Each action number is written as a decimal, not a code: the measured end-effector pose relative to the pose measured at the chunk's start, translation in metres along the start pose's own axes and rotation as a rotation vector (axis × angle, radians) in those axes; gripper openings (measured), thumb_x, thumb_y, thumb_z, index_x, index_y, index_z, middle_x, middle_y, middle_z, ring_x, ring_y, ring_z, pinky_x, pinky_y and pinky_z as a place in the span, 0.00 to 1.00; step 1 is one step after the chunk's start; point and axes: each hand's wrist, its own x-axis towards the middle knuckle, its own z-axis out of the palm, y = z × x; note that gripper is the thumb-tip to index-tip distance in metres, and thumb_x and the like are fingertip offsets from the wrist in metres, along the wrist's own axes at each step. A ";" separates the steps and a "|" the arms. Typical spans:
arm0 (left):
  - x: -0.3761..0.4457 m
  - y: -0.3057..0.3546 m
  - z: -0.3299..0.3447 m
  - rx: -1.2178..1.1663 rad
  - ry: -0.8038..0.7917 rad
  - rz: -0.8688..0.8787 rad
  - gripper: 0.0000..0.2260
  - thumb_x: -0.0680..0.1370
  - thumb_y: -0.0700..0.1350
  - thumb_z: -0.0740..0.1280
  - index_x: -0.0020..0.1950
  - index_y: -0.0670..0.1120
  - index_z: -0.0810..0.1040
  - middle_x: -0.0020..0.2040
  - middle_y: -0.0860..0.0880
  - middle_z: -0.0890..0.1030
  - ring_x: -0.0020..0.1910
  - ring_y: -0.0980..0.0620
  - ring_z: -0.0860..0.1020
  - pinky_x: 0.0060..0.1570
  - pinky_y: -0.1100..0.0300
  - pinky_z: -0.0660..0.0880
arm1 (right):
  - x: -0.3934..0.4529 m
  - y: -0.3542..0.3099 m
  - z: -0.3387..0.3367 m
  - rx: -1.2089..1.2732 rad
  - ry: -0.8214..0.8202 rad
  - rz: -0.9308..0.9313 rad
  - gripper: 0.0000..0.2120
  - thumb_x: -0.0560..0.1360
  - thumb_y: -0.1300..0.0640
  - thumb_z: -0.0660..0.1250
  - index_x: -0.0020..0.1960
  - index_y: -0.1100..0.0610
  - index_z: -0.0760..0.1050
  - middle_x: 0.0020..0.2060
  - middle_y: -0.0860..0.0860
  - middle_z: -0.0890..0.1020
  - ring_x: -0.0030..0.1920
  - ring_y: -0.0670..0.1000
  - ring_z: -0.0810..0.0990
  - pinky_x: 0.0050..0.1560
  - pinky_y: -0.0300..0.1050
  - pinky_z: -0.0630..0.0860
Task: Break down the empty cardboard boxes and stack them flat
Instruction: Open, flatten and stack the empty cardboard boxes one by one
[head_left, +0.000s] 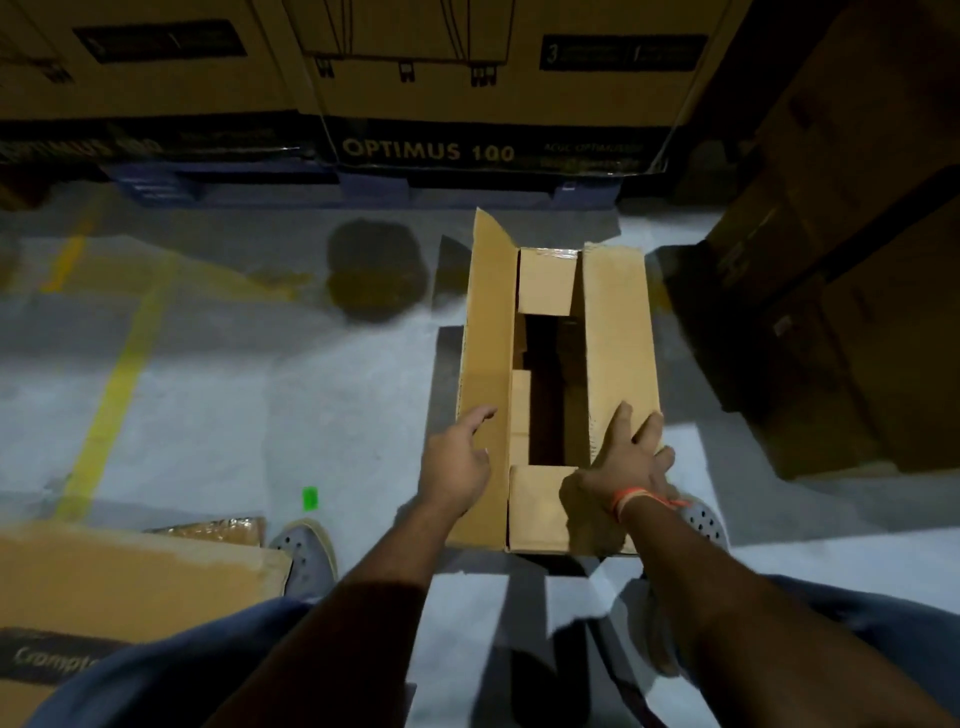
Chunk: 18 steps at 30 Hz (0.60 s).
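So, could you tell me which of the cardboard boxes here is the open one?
The plain box on the floor under both hands: its flaps are apart, showing a dark inside. The printed boxes behind are closed; the cardboard lower left lies flat.

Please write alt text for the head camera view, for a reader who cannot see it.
A person reaches down to an open cardboard box on a grey floor, the right hand resting on its right flap and the left hand open at its left flap. Flattened cardboard lies at lower left; large printed cartons stand behind.
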 end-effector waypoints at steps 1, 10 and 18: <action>0.000 -0.001 0.000 -0.008 0.006 -0.013 0.26 0.82 0.36 0.66 0.77 0.56 0.70 0.74 0.50 0.75 0.67 0.48 0.77 0.55 0.66 0.72 | 0.001 -0.001 -0.002 -0.006 -0.003 0.009 0.58 0.69 0.45 0.76 0.80 0.41 0.34 0.80 0.49 0.35 0.77 0.66 0.53 0.65 0.76 0.65; -0.013 -0.022 -0.038 0.089 0.195 -0.160 0.28 0.79 0.36 0.66 0.74 0.62 0.73 0.70 0.50 0.79 0.60 0.47 0.81 0.46 0.65 0.72 | -0.009 -0.016 -0.019 0.408 -0.094 -0.369 0.44 0.70 0.58 0.70 0.82 0.46 0.54 0.77 0.55 0.65 0.72 0.59 0.70 0.72 0.54 0.69; -0.007 -0.087 -0.073 0.587 0.208 -0.376 0.32 0.77 0.44 0.68 0.78 0.64 0.62 0.77 0.38 0.53 0.73 0.35 0.60 0.73 0.43 0.64 | 0.002 0.031 -0.013 0.339 0.104 -0.058 0.30 0.81 0.53 0.67 0.80 0.53 0.60 0.69 0.59 0.75 0.69 0.61 0.73 0.69 0.56 0.70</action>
